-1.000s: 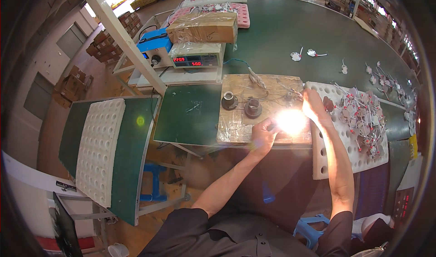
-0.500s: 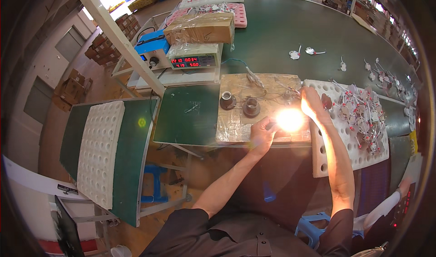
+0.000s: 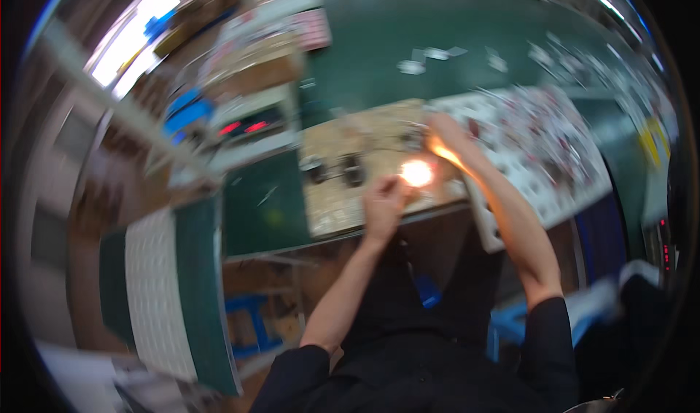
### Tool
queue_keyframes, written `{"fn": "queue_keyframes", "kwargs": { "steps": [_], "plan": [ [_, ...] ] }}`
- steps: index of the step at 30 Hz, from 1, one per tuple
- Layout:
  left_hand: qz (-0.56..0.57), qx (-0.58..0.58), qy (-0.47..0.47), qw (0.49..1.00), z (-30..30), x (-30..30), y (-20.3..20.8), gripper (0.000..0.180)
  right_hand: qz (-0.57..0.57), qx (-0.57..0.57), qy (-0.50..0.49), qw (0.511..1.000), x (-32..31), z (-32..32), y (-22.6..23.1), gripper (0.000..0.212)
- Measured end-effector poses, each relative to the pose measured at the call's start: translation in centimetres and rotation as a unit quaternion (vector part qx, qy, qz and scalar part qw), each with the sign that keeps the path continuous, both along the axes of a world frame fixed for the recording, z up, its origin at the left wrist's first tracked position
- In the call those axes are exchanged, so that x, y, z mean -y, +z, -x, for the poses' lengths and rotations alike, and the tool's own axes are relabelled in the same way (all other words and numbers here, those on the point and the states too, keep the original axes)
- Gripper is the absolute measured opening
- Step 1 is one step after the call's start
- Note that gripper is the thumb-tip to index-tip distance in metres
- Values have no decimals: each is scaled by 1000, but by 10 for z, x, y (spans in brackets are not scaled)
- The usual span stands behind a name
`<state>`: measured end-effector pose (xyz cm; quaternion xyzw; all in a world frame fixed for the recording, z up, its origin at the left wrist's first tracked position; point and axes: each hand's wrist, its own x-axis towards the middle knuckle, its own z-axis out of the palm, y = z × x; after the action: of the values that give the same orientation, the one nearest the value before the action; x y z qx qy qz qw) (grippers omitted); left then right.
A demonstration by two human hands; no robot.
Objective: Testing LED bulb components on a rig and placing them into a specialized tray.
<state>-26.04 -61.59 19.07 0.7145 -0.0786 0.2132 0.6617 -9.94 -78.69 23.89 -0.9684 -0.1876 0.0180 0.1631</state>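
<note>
A lit lamp (image 3: 416,173) glares over the wooden board (image 3: 332,212), its shape lost in the brightness. My left hand (image 3: 384,203) is closed, thumb and fingertips pinched at the lamp's left edge. Beyond the lamp, my right hand (image 3: 443,131) reaches to the board's far right part, fingers curled by a small fixture (image 3: 414,139); what they hold is hidden and blurred. Two dark round sockets, a left one (image 3: 315,169) and a right one (image 3: 354,169), stand on the board left of the lamp.
Right of the board, a white foam tray (image 3: 503,212) bears a heap of small wired parts (image 3: 543,136). A meter with red digits (image 3: 251,125) and a cardboard box (image 3: 255,70) stand at the back left. Another foam tray (image 3: 157,289) lies on the left table. Blue stools (image 3: 251,322) stand below.
The whole view has swung and is now blurred, shifting the board and hands leftward in the picture. Both hands keep about the same places at the lamp and board; the lamp's glare looks smaller.
</note>
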Motion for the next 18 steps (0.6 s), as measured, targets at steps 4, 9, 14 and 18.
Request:
{"fn": "queue_keyframes", "kwargs": {
  "steps": [4, 9, 14, 18],
  "plan": [
    [75, -76, -27, 994, -12, -11, 18, 10, -118, 168, -69, 976, 8, 28, 16, 23],
    [-37, 27, -4, 999, -83, -30, 82, 12, -393, 149, -120, 899, 40, 98, 47, 27],
    [-234, 103, 40, 966, -138, -11, 122, 23, -767, -48, -151, 621, 85, 141, 48, 42],
    [-156, 42, -225, 961, -78, 41, 118, 27, -837, -66, -167, 518, 111, 153, 32, 44]
  ]
}}
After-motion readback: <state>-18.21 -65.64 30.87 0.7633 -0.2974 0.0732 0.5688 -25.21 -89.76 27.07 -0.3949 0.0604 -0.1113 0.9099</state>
